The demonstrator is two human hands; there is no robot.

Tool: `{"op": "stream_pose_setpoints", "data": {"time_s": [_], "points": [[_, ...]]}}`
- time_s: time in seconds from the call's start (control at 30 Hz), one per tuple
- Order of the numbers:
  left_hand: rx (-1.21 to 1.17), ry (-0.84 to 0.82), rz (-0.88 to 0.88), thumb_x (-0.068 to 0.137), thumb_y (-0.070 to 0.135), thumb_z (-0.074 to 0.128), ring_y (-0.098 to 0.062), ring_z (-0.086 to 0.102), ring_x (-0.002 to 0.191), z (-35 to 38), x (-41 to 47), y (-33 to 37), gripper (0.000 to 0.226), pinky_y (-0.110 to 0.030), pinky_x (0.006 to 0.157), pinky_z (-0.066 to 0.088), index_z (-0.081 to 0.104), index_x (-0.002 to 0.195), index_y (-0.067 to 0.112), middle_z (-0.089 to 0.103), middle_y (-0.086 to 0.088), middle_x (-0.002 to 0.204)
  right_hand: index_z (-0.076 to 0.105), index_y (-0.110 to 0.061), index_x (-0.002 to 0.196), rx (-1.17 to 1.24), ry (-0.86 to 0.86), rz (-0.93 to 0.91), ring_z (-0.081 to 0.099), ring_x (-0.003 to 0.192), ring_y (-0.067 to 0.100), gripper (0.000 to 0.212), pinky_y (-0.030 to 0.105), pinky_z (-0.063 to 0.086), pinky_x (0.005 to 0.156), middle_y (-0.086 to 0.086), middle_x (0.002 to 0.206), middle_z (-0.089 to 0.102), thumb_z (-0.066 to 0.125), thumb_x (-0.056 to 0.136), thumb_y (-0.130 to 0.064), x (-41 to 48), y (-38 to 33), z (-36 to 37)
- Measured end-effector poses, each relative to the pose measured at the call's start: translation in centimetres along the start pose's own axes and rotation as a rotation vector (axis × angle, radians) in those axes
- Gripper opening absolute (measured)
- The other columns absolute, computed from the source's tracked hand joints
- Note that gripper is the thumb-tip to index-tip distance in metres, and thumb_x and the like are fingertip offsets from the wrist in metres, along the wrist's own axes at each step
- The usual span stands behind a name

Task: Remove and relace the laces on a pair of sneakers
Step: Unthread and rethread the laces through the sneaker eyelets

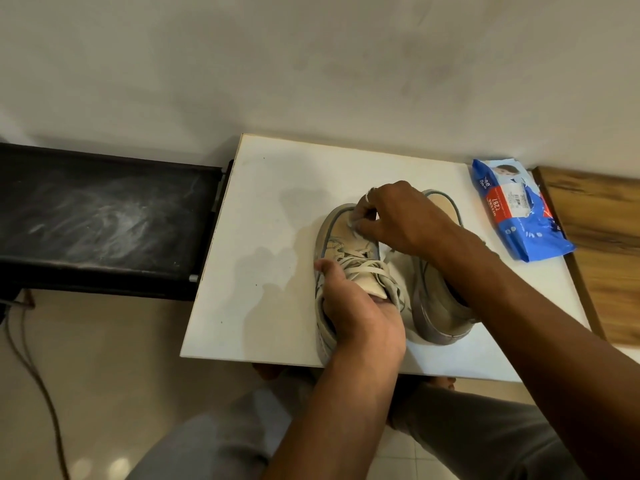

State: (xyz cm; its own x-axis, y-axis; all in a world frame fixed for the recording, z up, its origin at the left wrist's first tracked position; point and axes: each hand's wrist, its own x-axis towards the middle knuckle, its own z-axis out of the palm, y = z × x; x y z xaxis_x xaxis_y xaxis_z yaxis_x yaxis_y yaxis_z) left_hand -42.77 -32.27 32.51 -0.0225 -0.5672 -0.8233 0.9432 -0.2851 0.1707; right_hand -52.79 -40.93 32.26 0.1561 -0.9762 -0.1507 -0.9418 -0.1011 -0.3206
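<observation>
Grey-trousered knees (214, 441) are sitting closest, tucked under the near edge of the white tabletop (263, 237). Just past that edge, the left hand (353, 306) is gripping the laced sneaker (337, 223) at its heel opening. The fingers are reaching down inside and the thumb is lying along the outer side. This is probably to pin the shoe flat, so that tugging at the front is not dragging it across the board. The sneaker is lying toe-away near the middle of the tabletop, with its cream lace (360, 261) crossing loosely over the tongue.

The right hand (398, 220) is reaching over to the toe end of the eyelets. Its fingertips are pinched together on a bit of lace there, seemingly working the lowest crossing. Blur is hiding whether it is pulling the lace out or feeding it in.

The second sneaker (440, 306) is resting just beside the first, on its right and partly under the right forearm, likely waiting its turn. A blue wipes packet (516, 216) is lying by the far right corner, well clear of the work.
</observation>
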Motion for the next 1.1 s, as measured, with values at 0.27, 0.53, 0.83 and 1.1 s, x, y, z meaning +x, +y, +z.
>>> {"op": "stream_pose_setpoints", "data": {"time_s": [0.27, 0.53, 0.83, 1.1], "points": [[-0.007, 0.003, -0.002, 0.097, 0.046, 0.052, -0.026, 0.067, 0.107, 0.0, 0.2, -0.1, 0.043, -0.042, 0.098, 0.051, 0.064, 0.122, 0.014, 0.069, -0.012, 0.117, 0.075, -0.021, 0.095, -0.109, 0.092, 0.035, 0.065, 0.075, 0.019, 0.015, 0.039, 0.057, 0.068, -0.001, 0.085, 0.072, 0.065, 0.088, -0.03, 0.2, 0.2, 0.2], [0.002, 0.01, -0.026, 0.097, 0.045, 0.051, -0.028, 0.066, 0.11, 0.1, -0.1, 0.0, 0.042, -0.041, 0.1, 0.049, 0.064, 0.12, 0.012, 0.069, -0.013, 0.117, 0.075, -0.025, 0.089, 0.005, -0.08, -0.005, 0.064, 0.074, 0.007, 0.007, 0.032, 0.055, 0.069, -0.01, 0.084, 0.072, 0.071, 0.085, -0.029, 0.4, 0.5, -0.7], [0.008, 0.008, -0.055, 0.098, 0.047, 0.048, -0.02, 0.068, 0.082, 0.1, -0.3, 0.0, 0.04, -0.03, 0.081, 0.052, 0.068, 0.11, 0.013, 0.072, -0.007, 0.094, 0.075, -0.028, 0.09, 0.028, -0.203, -0.067, 0.061, 0.074, 0.003, 0.006, 0.016, 0.044, 0.062, -0.014, 0.082, 0.071, 0.073, 0.085, -0.029, 0.2, -0.4, -1.0], [0.007, 0.004, -0.059, 0.098, 0.048, 0.049, -0.02, 0.069, 0.08, 0.1, -0.6, 0.1, 0.038, -0.028, 0.072, 0.054, 0.069, 0.103, 0.015, 0.073, -0.008, 0.098, 0.078, -0.02, 0.099, 0.039, -0.067, -0.145, 0.064, 0.078, 0.012, 0.016, 0.019, 0.045, 0.063, -0.005, 0.087, 0.073, 0.068, 0.088, -0.028, 0.3, -1.7, 0.2]]}}
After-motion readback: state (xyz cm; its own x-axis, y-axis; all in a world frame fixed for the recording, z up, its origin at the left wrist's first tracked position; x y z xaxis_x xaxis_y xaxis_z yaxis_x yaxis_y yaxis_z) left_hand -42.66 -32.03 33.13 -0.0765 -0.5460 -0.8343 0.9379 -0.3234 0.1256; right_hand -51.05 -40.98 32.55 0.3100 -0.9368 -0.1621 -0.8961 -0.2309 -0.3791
